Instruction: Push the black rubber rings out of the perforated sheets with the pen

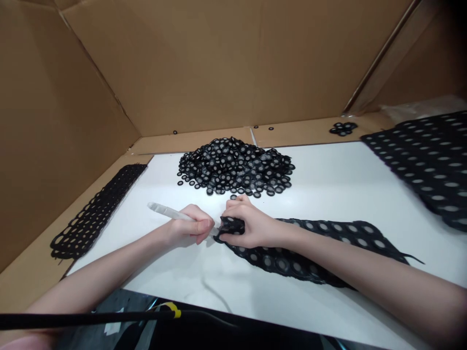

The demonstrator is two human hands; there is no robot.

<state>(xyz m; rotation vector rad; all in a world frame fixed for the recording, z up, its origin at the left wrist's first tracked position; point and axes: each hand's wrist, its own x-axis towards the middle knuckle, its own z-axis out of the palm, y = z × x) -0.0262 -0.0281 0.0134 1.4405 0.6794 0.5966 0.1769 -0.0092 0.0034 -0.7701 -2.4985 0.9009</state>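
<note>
My left hand is closed around a pale, slim stick-like tool, its tip pointing at the end of a black rubber strip. My right hand pinches that strip's crumpled end against the white table top. The strip carries round black rings with grey mesh centres and runs off to the right under my forearm. A heap of loose black rings lies just beyond both hands.
An emptied black strip full of holes lies at the left table edge. A large black sheet with rings sits at the right. A few rings lie at the back. Brown cardboard walls enclose the table.
</note>
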